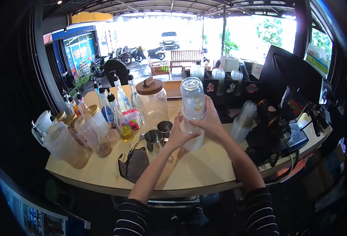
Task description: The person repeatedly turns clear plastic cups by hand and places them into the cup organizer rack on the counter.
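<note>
An upright column of clear plastic cups (193, 98), the top one upside down with a yellowish print, stands over the middle of the counter. My left hand (180, 133) curls round its left side, and my right hand (209, 121) grips it from the right. Between my hands the lower part is partly hidden, so I cannot tell whether it rests on the wood. Close to my left hand are two metal pitchers (154, 141), a spoon and a dark face mask (134, 164). A second stack of clear cups (244, 122) stands right of my right hand.
Pump bottles (123, 128) and plastic jars (90, 129) crowd the left of the wooden counter (197, 173). A large lidded jar (153, 104) stands behind the pitchers. Black cup holders (228, 87) line the back; a coffee grinder (289, 104) and dark equipment occupy the right.
</note>
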Demonstrator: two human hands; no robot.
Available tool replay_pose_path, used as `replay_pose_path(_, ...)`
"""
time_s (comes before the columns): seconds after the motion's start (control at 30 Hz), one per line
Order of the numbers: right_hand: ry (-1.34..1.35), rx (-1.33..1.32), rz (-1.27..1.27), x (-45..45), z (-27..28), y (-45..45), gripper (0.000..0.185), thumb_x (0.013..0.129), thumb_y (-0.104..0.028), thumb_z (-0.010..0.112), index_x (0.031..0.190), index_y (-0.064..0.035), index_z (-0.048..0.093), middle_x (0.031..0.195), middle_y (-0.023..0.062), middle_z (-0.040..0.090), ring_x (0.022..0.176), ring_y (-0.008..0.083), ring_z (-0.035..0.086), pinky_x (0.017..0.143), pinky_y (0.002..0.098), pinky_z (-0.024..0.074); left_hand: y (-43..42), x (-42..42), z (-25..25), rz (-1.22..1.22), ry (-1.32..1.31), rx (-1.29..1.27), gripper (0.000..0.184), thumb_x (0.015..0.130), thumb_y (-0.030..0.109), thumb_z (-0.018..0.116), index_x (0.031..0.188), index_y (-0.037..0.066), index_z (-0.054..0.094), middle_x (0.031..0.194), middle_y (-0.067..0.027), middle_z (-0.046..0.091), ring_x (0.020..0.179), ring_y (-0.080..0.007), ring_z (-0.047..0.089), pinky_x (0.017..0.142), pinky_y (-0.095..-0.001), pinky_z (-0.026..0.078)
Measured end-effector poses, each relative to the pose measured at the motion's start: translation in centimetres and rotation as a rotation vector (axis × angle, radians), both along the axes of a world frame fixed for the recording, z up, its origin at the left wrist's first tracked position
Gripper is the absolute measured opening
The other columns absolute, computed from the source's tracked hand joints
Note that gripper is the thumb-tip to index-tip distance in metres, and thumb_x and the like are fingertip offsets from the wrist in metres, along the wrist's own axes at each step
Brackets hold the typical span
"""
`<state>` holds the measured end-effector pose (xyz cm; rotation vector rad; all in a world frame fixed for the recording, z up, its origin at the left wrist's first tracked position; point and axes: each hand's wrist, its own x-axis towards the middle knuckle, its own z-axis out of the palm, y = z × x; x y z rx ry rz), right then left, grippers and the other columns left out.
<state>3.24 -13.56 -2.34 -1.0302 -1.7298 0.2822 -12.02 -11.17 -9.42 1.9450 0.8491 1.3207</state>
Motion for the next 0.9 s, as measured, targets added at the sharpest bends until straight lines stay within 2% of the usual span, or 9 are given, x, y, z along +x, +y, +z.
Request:
replay_pose_path(0.1,-0.115,0.104,-0.031,-0.3,2.4,-1.0,0.090,0.055,-0.020,0.077,0.130,-0.0020,0.030,0.125,0.0184,0.039,0.120,0.0341,0.038,0.101,0.0413,0.0321,0.3,-2.0,1.4,0.075,-0.074,-0.079,0.106,0.063,0.040,0.080,0.139,0.002,0.017,0.140,-0.0187,0.031,0.130,-0.0300,0.033,0.103,-0.0444,0.030)
replay_pose_path(0.2,-0.301,0.210,-0.057,-1.3,4.2,-2.9,0.089,0.056,-0.015,0.073,0.133,-0.0062,0.029,0.127,0.0179,0.036,0.121,0.0365,0.035,0.102,0.0427,0.0294,-2.7,-4.6,6.1,-0.036,-0.480,0.000,0.107,0.065,0.044,0.078,0.141,0.003,0.015,0.143,-0.0170,0.026,0.133,-0.0288,0.027,0.105,-0.0455,0.024)
replay_pose_path(0.33,-0.524,0.297,-0.052,-3.7,4.9,-5.2,0.088,0.060,-0.006,0.068,0.137,-0.0098,0.026,0.134,0.0183,0.030,0.123,0.0369,0.033,0.103,0.0430,0.0298,-5.7,-7.3,9.6,-0.027,-0.474,0.145,0.086,0.073,0.028,0.075,0.138,0.003,0.023,0.135,-0.0143,0.035,0.124,-0.0249,0.040,0.099,-0.0402,0.036)
replay_pose_path(0.43,-0.344,0.306,0.080,-4.7,4.7,-6.7,0.090,0.061,0.000,0.065,0.139,-0.0086,0.021,0.138,0.0186,0.025,0.127,0.0344,0.030,0.103,0.0422,0.0319,-5.9,-9.7,8.3,0.024,-0.423,0.152,0.070,0.076,0.010,0.071,0.134,0.003,0.031,0.125,-0.0111,0.042,0.115,-0.0222,0.049,0.091,-0.0327,0.045)
replay_pose_path(0.5,-0.204,0.303,0.143,-4.7,3.5,-7.2,0.074,0.068,-0.001,0.065,0.134,-0.0052,0.031,0.129,0.0190,0.040,0.120,0.0298,0.043,0.099,0.0388,0.0378,-6.2,-11.2,6.2,-0.140,-0.562,-0.017,0.072,0.074,0.009,0.072,0.134,0.003,0.032,0.124,-0.0107,0.044,0.115,-0.0229,0.049,0.094,-0.0347,0.045)
replay_pose_path(0.6,0.390,-0.199,0.522,-5.2,0.4,-6.4,0.025,0.090,-0.011,0.053,0.111,0.0035,0.054,0.092,0.0105,0.066,0.089,0.0160,0.062,0.084,0.0277,0.0473,-6.7,-12.2,3.5,-0.213,-0.601,-0.033,0.072,0.072,0.006,0.073,0.132,0.003,0.033,0.124,-0.0102,0.045,0.115,-0.0235,0.049,0.095,-0.0363,0.045)
replay_pose_path(0.7,0.509,-0.418,0.641,-5.7,-0.4,-6.4,0.021,0.091,-0.007,0.050,0.107,0.0055,0.055,0.097,0.0123,0.065,0.091,0.0157,0.061,0.087,0.0280,0.0452,-6.8,-12.5,1.6,-0.257,-0.598,-0.067,0.070,0.073,0.003,0.072,0.132,0.004,0.034,0.125,-0.0109,0.045,0.113,-0.0241,0.051,0.095,-0.0364,0.046)
replay_pose_path(0.83,0.455,-0.262,0.569,-6.6,-2.4,-7.0,0.019,0.090,-0.007,0.051,0.104,0.0049,0.057,0.099,0.0125,0.064,0.094,0.0151,0.060,0.087,0.0278,0.0447,-7.1,-12.8,0.8,-0.201,-0.724,-0.202,0.058,0.080,0.013,0.067,0.128,0.003,0.037,0.118,-0.0106,0.051,0.106,-0.0227,0.056,0.093,-0.0357,0.047)
replay_pose_path(0.9,-0.065,0.057,0.313,-6.2,-2.5,-7.9,0.021,0.090,-0.006,0.052,0.107,0.0049,0.055,0.098,0.0110,0.064,0.091,0.0153,0.061,0.082,0.0268,0.0472,-7.2,-13.1,0.5,-0.185,-0.788,-0.305,0.053,0.083,0.016,0.065,0.127,0.003,0.038,0.115,-0.0105,0.053,0.104,-0.0225,0.057,0.092,-0.0354,0.048)
